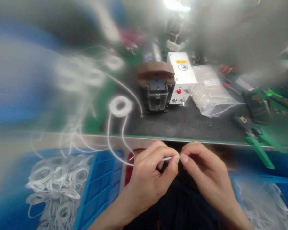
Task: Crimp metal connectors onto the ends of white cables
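Observation:
Both my hands meet just below the bench's front edge. My left hand (150, 174) pinches a thin white cable (115, 153) between thumb and forefinger near its end. That cable loops back up to a small white coil (120, 106) lying on the bench. My right hand (205, 174) is closed in a pinch right at the cable's tip, fingertips touching those of the left hand. What the right fingers hold is too small to make out.
A small bench machine (156, 88) with a white control box (182, 76) and red button stands at the back. A clear bag of small parts (211, 91) lies right of it. Green-handled pliers (254, 137) rest at right. A blue crate with white cable coils (57, 185) sits lower left.

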Demonstrator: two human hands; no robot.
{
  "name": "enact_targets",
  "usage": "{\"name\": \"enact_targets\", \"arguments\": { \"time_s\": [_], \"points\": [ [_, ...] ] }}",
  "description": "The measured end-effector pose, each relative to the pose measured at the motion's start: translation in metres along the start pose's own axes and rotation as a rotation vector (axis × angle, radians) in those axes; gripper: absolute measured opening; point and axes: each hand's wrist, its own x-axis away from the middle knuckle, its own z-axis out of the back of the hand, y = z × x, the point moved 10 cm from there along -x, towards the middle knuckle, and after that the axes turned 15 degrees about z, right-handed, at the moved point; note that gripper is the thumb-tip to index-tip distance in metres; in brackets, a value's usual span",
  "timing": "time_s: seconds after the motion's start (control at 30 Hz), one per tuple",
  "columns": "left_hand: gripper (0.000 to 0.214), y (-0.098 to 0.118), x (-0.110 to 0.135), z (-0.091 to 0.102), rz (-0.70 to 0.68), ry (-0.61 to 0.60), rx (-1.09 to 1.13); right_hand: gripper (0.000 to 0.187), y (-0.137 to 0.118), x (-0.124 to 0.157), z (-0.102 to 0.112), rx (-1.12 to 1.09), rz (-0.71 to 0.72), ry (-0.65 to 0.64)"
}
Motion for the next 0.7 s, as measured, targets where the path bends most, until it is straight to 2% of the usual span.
{"name": "enact_targets", "arguments": {
  "time_s": [0.17, 0.23, 0.37, 0.47, 0.53, 0.7],
  "points": [
    [0.014, -0.004, -0.003, 0.001, 0.046, 0.021, 0.018, 0.013, -0.003, -0.003, 0.001, 0.037, 0.029, 0.021],
    [0.014, -0.005, -0.004, -0.002, 0.054, -0.012, 0.042, 0.017, 0.004, -0.004, 0.003, -0.029, -0.046, 0.041],
    [0.014, -0.006, -0.007, -0.008, 0.078, -0.115, 0.122, 0.027, 0.030, 0.005, -0.007, -0.325, -0.303, 0.018],
    [0.016, -0.010, -0.012, -0.011, 0.126, -0.154, 0.176, 0.028, 0.039, 0.011, -0.015, -0.487, -0.381, -0.009],
    [0.017, -0.015, -0.014, -0.011, 0.146, -0.149, 0.189, 0.027, 0.038, 0.009, -0.015, -0.464, -0.364, -0.019],
    [0.018, -0.023, -0.009, -0.005, 0.121, -0.099, 0.089, 0.014, 0.017, -0.009, 0.001, -0.142, -0.146, 0.027]
  ]
}}
